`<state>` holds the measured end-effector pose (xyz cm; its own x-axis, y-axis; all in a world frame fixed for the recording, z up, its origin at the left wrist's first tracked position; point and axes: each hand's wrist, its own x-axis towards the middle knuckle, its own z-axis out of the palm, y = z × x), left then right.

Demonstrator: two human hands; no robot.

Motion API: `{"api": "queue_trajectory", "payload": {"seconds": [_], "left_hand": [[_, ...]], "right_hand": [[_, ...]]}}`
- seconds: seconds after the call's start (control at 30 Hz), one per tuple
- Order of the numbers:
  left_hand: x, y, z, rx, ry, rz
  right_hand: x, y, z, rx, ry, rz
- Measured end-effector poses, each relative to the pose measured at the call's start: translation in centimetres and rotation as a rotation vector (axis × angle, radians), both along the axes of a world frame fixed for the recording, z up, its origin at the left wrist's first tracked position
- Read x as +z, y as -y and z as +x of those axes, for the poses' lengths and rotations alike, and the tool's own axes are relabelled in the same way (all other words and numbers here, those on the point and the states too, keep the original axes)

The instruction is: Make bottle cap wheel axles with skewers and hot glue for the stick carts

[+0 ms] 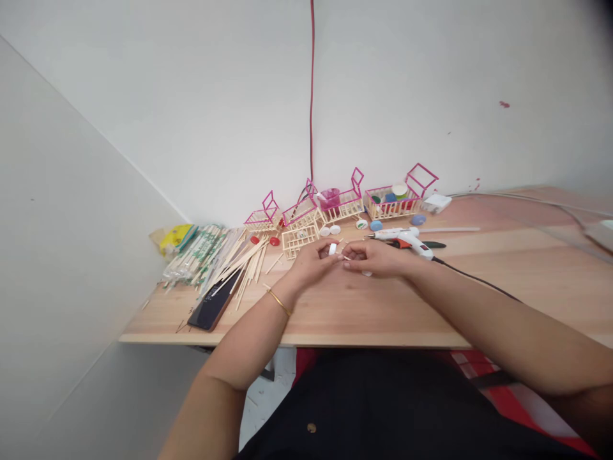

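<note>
My left hand (310, 260) is closed, with a white bottle cap (332, 248) pinched between thumb and fingers. Close beside it, my right hand (371, 258) pinches what looks like a short thin wooden stick (345, 257), its end pointing at the cap. The fingertips of both hands nearly meet above the table. Part of another white piece (366, 273) shows under my right hand. Just behind my hands stands a small cart frame of bare sticks (299, 241). A white hot glue gun (400, 234) lies beyond my right hand.
Several stick carts with pink trim (342, 209) line the wall, one holding coloured caps (393, 198). Loose caps (376, 225) lie before them. Left are loose sticks (246, 265), a phone (213, 303) and bagged sticks (198, 252). The gun's cord (474, 279) crosses the table's right.
</note>
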<state>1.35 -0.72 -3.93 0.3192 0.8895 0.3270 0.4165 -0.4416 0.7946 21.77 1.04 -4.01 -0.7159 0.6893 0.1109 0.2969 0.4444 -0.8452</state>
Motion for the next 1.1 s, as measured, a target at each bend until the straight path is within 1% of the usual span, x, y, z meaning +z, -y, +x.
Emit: {"api": "queue_trajectory", "payload": {"seconds": [0.1, 0.17, 0.23, 0.63, 0.9, 1.1], "left_hand": [[-0.3, -0.1, 0.0, -0.044, 0.015, -0.003], [-0.4, -0.1, 0.0, -0.053, 0.01, -0.005], [-0.4, -0.1, 0.0, -0.054, -0.002, -0.007], [0.1, 0.4, 0.2, -0.11, -0.057, -0.012], [0.5, 0.8, 0.1, -0.121, -0.136, 0.014], [0.9, 1.1, 0.2, -0.109, -0.183, -0.001]], "right_hand": [[0.2, 0.2, 0.0, -0.014, 0.054, 0.086], [0.3, 0.4, -0.1, -0.031, 0.096, 0.165], [0.5, 0.6, -0.1, -0.042, 0.121, 0.21], [0.7, 0.8, -0.3, -0.044, 0.126, 0.202], [0.4, 0.7, -0.2, -0.042, 0.121, 0.222], [0.2, 0.7, -0.3, -0.042, 0.119, 0.227]]}}
